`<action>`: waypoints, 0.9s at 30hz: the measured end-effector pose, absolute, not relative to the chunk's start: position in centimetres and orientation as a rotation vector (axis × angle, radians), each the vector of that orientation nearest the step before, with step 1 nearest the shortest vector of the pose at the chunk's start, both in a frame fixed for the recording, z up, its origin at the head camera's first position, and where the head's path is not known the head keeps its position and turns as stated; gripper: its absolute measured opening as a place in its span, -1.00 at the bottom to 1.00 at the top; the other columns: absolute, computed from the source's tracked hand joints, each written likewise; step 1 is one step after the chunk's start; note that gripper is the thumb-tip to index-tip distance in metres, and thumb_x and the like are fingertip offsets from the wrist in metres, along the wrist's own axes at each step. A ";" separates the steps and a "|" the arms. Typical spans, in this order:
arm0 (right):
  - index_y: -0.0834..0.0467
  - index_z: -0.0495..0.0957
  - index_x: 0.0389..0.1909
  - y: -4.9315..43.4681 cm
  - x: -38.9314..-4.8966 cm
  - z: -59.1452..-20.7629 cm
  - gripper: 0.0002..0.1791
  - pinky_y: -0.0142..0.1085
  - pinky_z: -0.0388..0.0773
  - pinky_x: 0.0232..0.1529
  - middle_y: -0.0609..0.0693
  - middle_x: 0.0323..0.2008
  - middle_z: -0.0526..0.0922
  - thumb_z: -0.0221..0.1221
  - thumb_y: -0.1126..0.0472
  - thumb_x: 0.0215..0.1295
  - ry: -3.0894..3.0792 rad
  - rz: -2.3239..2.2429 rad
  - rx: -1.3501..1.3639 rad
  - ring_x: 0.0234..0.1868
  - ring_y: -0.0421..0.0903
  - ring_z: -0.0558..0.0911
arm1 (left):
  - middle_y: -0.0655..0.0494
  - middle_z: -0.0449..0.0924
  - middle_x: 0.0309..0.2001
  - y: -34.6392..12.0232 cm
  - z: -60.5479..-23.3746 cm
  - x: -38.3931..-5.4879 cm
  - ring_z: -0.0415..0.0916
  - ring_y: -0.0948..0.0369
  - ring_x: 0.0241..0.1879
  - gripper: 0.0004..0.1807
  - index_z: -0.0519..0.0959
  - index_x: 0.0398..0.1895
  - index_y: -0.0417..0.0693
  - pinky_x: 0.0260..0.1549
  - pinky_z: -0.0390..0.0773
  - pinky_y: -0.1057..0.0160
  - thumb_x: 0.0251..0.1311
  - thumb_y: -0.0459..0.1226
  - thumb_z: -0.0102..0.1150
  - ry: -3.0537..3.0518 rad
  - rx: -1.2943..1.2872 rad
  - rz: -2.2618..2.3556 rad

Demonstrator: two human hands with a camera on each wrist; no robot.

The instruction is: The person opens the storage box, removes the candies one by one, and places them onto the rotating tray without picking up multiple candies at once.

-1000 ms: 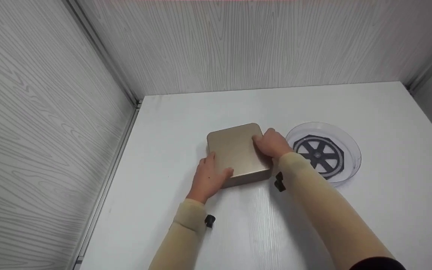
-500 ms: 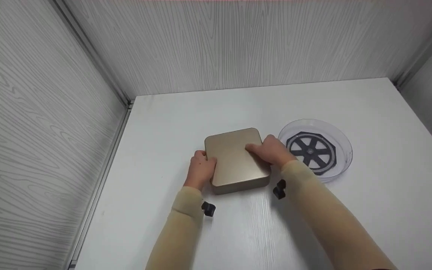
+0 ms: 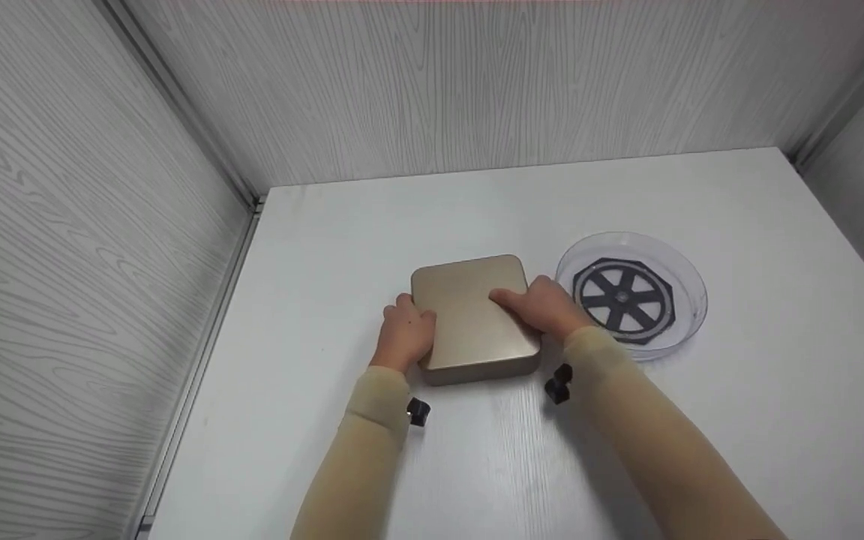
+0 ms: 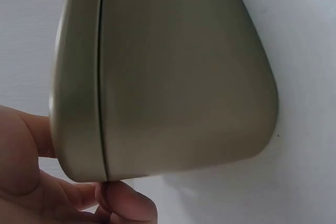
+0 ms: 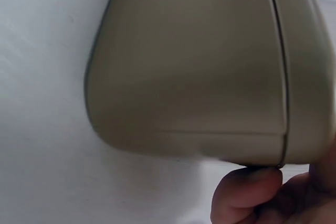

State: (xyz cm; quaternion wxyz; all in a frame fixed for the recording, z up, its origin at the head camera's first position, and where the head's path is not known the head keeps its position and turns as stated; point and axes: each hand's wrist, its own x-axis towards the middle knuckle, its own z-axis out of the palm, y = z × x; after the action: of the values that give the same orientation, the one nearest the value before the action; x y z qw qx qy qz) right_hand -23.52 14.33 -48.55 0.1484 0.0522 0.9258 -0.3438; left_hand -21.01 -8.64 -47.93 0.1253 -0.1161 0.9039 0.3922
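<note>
A gold-coloured metal tin (image 3: 469, 322) with rounded corners sits on the white table, its lid on; a dark seam between lid and body shows in both wrist views. My left hand (image 3: 405, 334) grips the tin's left side, thumb on the lid's edge and fingers down the side. From the right, my right hand (image 3: 548, 306) holds the opposite side, its thumb lying on top of the lid. In the left wrist view, a curled finger (image 4: 128, 202) touches the tin at the seam. A fingertip (image 5: 247, 187) presses just under the seam in the right wrist view.
Right of the tin, close to my right hand, stands a round clear plastic dish (image 3: 691, 322) with a black spoked wheel-like piece (image 3: 622, 298) in it. Wood-grain panels (image 3: 477, 82) wall the table (image 3: 312, 255) at the back and both sides.
My left hand has shifted from the tin's near left corner up along its left side. The right thumb has slid further onto the lid. Over the last half second little differs.
</note>
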 end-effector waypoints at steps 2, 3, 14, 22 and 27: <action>0.31 0.51 -0.15 14.3 -23.4 -48.7 -0.15 -0.14 0.46 -0.20 0.15 -0.27 0.55 0.12 -0.50 0.20 2.651 -0.983 0.151 -0.26 0.04 0.55 | -0.27 0.29 0.25 -8.7 -48.0 -20.9 0.40 -0.06 0.21 -0.38 0.16 0.49 -0.25 0.23 0.42 -0.02 0.51 -0.12 -0.09 2.635 -0.332 1.136; 0.31 0.50 -0.13 14.3 -23.4 -48.8 -0.13 -0.14 0.46 -0.19 0.15 -0.26 0.55 0.11 -0.51 0.19 2.645 -0.984 0.149 -0.25 0.05 0.55 | -0.27 0.29 0.25 -8.8 -48.0 -20.9 0.40 -0.06 0.21 -0.38 0.16 0.49 -0.25 0.22 0.42 -0.02 0.51 -0.12 -0.09 2.635 -0.331 1.133; 0.34 0.47 0.00 14.5 -23.0 -48.9 -0.06 -0.08 0.49 -0.08 0.17 -0.20 0.55 0.07 -0.54 0.19 2.602 -1.114 0.141 -0.19 0.08 0.55 | -0.25 0.27 0.29 -9.2 -48.0 -20.5 0.37 -0.07 0.26 -0.38 0.14 0.52 -0.22 0.23 0.41 -0.01 0.49 -0.14 -0.15 2.624 -0.325 1.189; 0.39 0.40 0.17 15.2 -22.5 -49.3 -0.02 0.04 0.46 0.10 0.27 -0.02 0.56 -0.09 -0.51 0.34 2.653 -1.033 0.100 -0.04 0.16 0.53 | -0.22 0.23 0.38 -9.2 -48.2 -20.6 0.29 -0.08 0.36 -0.38 0.14 0.53 -0.15 0.27 0.37 -0.05 0.49 -0.14 -0.13 2.588 -0.365 1.255; 0.40 0.38 0.17 15.2 -22.2 -49.2 -0.09 0.05 0.46 0.09 0.29 -0.02 0.55 -0.14 -0.44 0.42 2.686 -0.995 0.108 -0.05 0.17 0.53 | -0.21 0.23 0.43 -9.1 -48.4 -20.8 0.24 -0.07 0.42 -0.39 0.13 0.54 -0.17 0.32 0.32 -0.04 0.51 -0.14 -0.15 2.557 -0.348 1.263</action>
State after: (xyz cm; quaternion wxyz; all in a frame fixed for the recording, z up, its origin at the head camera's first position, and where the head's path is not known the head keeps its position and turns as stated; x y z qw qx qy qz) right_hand -22.23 15.24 -49.17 0.1369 0.0373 0.9282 -0.3439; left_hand -20.83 -9.05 -48.37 0.1337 -0.1200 0.8820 0.4357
